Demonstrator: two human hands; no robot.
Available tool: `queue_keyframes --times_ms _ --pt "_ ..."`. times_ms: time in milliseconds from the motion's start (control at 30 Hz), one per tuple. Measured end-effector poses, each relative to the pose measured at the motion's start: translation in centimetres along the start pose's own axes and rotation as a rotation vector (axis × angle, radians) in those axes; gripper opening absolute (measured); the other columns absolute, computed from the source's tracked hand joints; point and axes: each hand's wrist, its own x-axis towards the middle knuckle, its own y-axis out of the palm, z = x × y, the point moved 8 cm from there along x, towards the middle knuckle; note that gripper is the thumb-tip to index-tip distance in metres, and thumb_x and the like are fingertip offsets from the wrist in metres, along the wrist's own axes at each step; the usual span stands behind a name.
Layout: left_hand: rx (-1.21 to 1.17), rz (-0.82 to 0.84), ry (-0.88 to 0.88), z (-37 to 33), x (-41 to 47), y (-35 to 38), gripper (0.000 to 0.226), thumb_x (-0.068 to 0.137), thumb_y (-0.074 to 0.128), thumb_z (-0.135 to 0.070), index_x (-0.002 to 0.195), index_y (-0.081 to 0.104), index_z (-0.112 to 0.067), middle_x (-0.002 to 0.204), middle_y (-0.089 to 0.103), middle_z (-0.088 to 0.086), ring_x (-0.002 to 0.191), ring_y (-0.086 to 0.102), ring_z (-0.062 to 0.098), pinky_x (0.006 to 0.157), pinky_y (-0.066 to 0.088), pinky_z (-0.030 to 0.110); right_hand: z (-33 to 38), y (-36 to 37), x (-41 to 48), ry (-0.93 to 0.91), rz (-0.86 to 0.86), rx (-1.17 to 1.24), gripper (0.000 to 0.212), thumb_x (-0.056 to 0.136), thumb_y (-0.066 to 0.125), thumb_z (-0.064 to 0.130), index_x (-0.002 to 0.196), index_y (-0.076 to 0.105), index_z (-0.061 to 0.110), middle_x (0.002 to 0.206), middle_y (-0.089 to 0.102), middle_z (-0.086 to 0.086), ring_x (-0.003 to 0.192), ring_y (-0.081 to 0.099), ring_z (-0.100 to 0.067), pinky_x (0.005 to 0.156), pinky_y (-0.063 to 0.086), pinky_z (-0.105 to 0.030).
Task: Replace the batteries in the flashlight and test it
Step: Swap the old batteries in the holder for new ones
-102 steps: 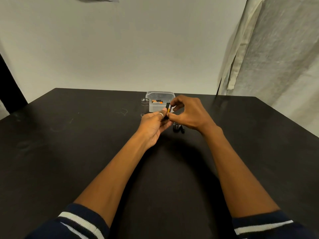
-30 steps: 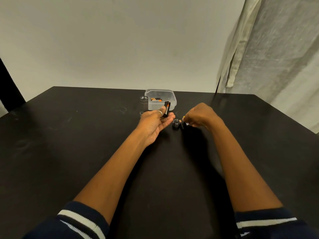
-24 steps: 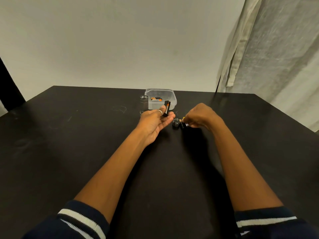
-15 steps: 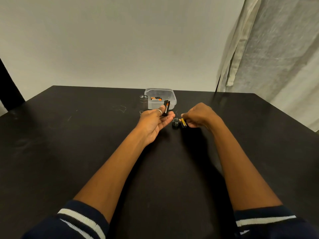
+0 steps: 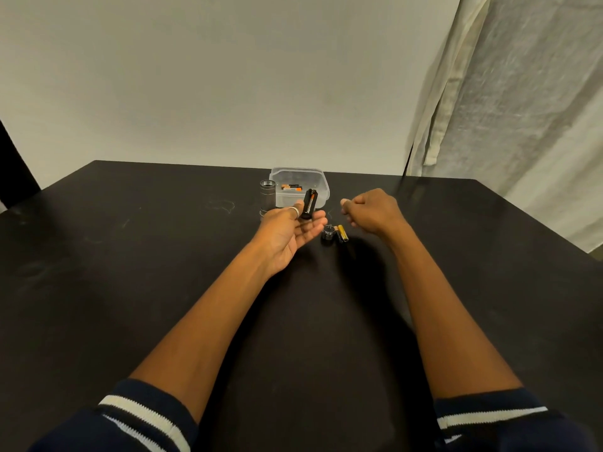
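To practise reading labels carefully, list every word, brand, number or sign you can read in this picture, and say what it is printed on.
No text here can be read.
Batteries in the clear box: orange and black labels, print too small to read.
Battery lying on the table: gold and black, print too blurred.
Battery holder in the left hand: no legible marking.

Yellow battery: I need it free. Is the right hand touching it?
Apart: head view shows dark table between the right hand and the yellow battery.
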Motion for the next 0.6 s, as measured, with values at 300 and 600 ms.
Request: queue_keyframes --times_ms 300,600 --pt "0.062 0.076 -0.015 -0.1 -0.6 0.6 0.027 0.109 0.041 -0.022 0.117 0.062 -0.007 0.090 0.079 0.011 0.075 0.076 0.015 0.061 0.060 0.024 3.7 2.3 -1.4 -0.128 0.288 0.532 0.015 0.100 0.064 0.029 0.108 0.077 0.029 0.101 0.080 0.010 0.091 0.072 0.001 0.074 0.051 -0.025" --pt "0.052 0.082 -0.015 0.0 -0.3 0.6 0.029 0.106 0.050 -0.027 0.120 0.064 -0.006 0.098 0.078 0.015 0.087 0.077 0.020 0.065 0.061 0.026 3.4 2.4 -1.0 -0.096 0.150 0.633 0.017 0.086 0.082 0.033 0.091 0.074 0.018 0.089 0.080 -0.001 0.074 0.072 -0.008 0.054 0.051 -0.017"
